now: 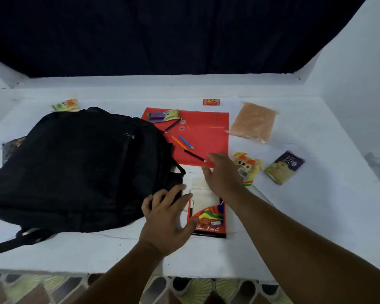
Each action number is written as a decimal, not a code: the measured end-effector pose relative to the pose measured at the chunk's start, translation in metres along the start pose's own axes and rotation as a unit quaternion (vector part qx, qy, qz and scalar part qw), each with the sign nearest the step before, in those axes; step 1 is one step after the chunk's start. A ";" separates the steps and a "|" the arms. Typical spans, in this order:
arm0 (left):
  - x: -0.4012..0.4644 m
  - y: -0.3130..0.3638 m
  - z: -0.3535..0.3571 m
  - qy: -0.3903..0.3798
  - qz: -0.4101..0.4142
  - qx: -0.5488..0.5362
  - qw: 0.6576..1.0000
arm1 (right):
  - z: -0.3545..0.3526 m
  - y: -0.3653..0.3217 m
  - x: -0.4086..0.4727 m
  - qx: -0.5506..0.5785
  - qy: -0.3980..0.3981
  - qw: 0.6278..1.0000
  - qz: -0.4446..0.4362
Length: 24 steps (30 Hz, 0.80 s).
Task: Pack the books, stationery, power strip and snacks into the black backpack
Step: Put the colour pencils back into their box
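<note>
The black backpack (75,170) lies flat on the white surface (294,216), its top end toward the middle where the loose items are scattered, which puts its opening within easy reach of both hands. The left hand (167,218) rests with spread, nearly straight fingers (160,196) across the bag's edge and the coloured-pencil box (206,213); it seems to steady them and grips nothing. The right hand (222,174) hovers just above the near corner of the red folder (198,137), fingers relaxed and apart, empty, probably reaching for the dark pencil (194,155) beside its fingertips. 3 more loose pencils (182,142) lie on the folder, likely meant for the box, whose flap stands open. A purple-and-green packet (162,116) sits on the folder's far corner. Snack packets stay unpacked: an orange one (248,167) just right of the hand, a purple one (285,166) further right, a clear bag of pale grains (253,121) behind, a small red packet (211,102) at the back, and another packet (65,105) behind the backpack. No power strip can be made out.
</note>
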<state>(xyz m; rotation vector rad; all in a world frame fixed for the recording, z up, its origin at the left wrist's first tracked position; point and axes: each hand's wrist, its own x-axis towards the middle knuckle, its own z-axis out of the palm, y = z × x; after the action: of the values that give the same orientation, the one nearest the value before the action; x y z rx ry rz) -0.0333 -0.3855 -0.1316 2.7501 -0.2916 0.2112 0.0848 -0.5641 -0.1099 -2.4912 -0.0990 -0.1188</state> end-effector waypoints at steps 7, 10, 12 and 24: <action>0.001 0.000 0.002 0.006 -0.001 -0.003 1.000 | 0.001 0.000 0.008 0.005 0.046 0.999 -0.002; 0.002 -0.001 0.003 0.007 0.002 -0.001 1.000 | -0.014 0.005 -0.006 0.128 0.065 0.990 -0.002; 0.001 -0.002 0.003 0.009 0.005 0.005 1.000 | -0.022 0.008 -0.022 0.175 0.069 0.982 -0.013; 0.003 -0.001 0.003 0.008 0.006 0.009 1.000 | -0.021 0.027 -0.052 0.356 0.084 0.929 0.062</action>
<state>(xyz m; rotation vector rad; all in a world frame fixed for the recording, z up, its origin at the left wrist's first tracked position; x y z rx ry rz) -0.0300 -0.3860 -0.1339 2.7634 -0.3042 0.2401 0.0342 -0.6001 -0.1148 -1.7464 0.0793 -0.2018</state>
